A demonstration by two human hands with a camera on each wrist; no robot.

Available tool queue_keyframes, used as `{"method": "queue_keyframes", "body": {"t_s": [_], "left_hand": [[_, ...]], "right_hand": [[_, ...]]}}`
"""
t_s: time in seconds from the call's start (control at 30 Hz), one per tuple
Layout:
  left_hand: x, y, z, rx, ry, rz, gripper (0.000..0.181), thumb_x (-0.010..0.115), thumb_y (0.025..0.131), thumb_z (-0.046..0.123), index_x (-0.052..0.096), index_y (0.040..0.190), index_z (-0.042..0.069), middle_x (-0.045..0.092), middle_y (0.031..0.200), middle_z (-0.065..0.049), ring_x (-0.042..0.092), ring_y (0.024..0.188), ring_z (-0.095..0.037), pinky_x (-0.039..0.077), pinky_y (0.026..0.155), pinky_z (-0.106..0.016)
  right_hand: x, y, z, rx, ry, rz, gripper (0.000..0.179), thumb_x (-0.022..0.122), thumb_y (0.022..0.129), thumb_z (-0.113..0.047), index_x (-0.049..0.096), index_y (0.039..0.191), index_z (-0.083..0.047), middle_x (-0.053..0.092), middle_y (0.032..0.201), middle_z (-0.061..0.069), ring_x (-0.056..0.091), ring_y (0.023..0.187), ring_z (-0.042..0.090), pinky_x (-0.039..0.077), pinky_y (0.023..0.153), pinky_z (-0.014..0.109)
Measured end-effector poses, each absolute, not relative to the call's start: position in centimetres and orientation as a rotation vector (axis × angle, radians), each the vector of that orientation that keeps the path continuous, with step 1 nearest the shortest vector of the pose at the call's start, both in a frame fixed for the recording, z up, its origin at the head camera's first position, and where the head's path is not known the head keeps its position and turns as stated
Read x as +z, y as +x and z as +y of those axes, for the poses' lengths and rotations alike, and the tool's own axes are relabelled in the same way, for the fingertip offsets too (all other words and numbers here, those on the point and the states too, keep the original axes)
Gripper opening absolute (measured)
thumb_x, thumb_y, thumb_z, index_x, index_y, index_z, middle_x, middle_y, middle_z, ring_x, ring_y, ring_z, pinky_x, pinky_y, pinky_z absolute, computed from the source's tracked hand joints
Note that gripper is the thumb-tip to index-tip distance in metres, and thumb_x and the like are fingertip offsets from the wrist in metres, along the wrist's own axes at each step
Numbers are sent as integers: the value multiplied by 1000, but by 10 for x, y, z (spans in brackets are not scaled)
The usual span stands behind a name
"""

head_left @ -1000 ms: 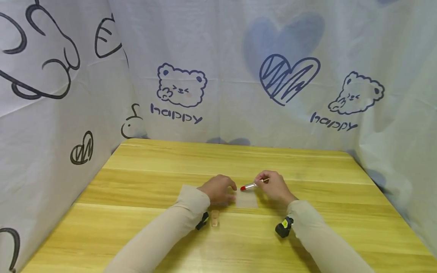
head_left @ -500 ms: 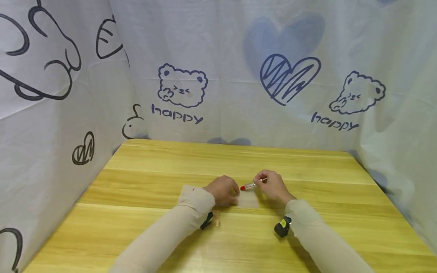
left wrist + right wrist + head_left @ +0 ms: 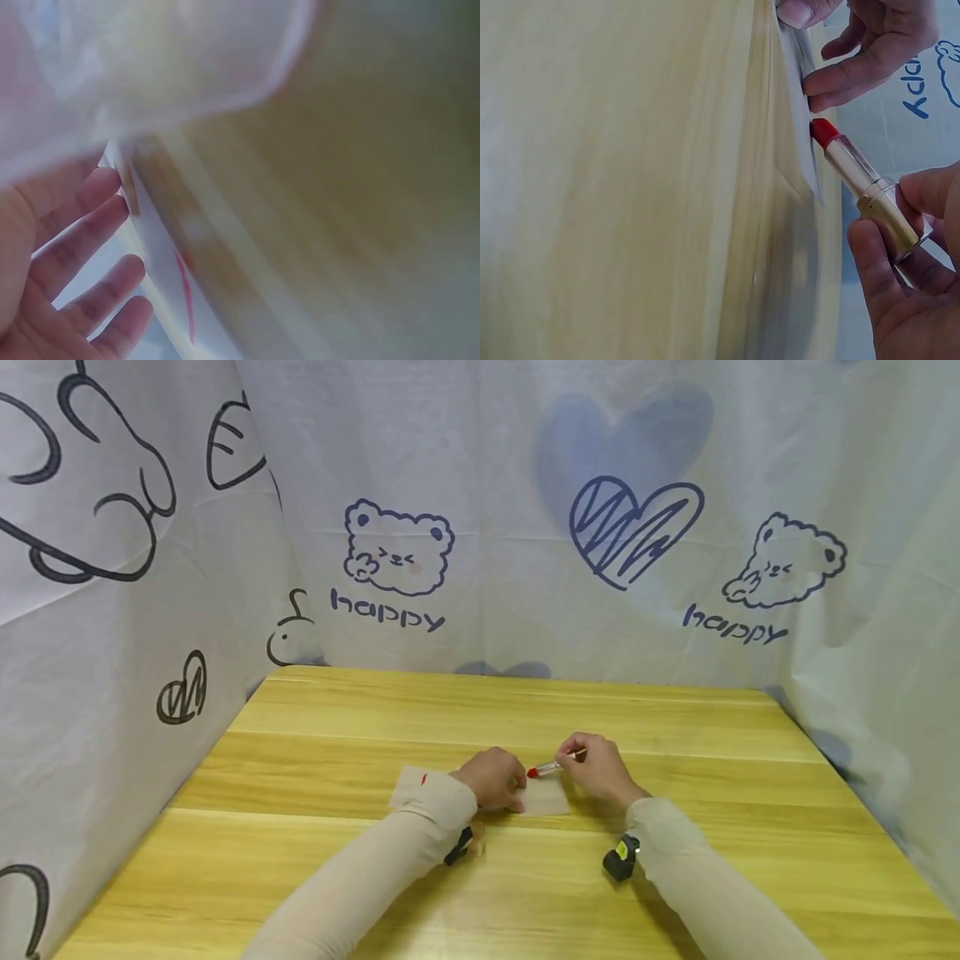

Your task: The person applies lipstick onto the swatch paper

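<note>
My right hand (image 3: 600,768) pinches a lipstick (image 3: 862,180) with a clear and gold tube. Its red tip points left and lies close over the right part of a white sheet of paper (image 3: 547,797) on the table. My left hand (image 3: 491,779) rests across the middle of the sheet, thumb and fingertips on the paper, its fingers loosely extended in the left wrist view. A short red stroke (image 3: 186,300) marks the sheet's left part. A small tan, clear piece (image 3: 478,839) lies near my left wrist, partly hidden by the wrist camera.
The wooden table (image 3: 637,893) extends all around the sheet. White cloth walls (image 3: 517,602) with drawn bears and hearts stand behind it and at both sides. A blurred translucent shape (image 3: 187,67) fills the top of the left wrist view.
My left hand has slid slightly right over the paper, and the red stroke beside my cuff has come into sight. The small clear piece is now more hidden. The lipstick has barely moved.
</note>
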State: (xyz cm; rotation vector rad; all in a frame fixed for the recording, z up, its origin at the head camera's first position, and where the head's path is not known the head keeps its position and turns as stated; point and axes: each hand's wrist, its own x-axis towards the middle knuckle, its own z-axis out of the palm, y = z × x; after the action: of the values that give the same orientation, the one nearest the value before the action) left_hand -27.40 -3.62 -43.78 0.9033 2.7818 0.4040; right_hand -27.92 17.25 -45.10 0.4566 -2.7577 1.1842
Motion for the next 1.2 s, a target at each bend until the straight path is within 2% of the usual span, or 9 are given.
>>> {"method": "queue_keyframes", "body": {"t_s": [0.57, 0.97, 1.2], "left_hand": [[-436, -272, -34, 412, 823, 2778, 36, 83, 77, 32, 74, 106, 13, 69, 110, 1, 61, 102, -16, 49, 89, -29], [-437, -271, -35, 407, 821, 2779, 35, 83, 78, 33, 75, 106, 14, 68, 110, 1, 60, 105, -18, 48, 91, -30], [-437, -271, -36, 405, 842, 2782, 35, 83, 78, 33, 75, 107, 14, 69, 111, 1, 60, 108, -20, 48, 93, -31]], "right_hand": [[-444, -272, 180, 1144, 496, -2850, 6, 66, 91, -11, 69, 89, -6, 67, 87, 4, 59, 76, 17, 49, 66, 31], [-436, -265, 185, 1154, 594, -2920, 10, 65, 90, -8, 69, 81, -10, 64, 79, -2, 56, 72, 15, 47, 64, 31], [-434, -262, 191, 1206, 679, -2939, 9, 65, 90, -6, 69, 82, -8, 63, 76, -2, 55, 70, 15, 47, 60, 30]]}}
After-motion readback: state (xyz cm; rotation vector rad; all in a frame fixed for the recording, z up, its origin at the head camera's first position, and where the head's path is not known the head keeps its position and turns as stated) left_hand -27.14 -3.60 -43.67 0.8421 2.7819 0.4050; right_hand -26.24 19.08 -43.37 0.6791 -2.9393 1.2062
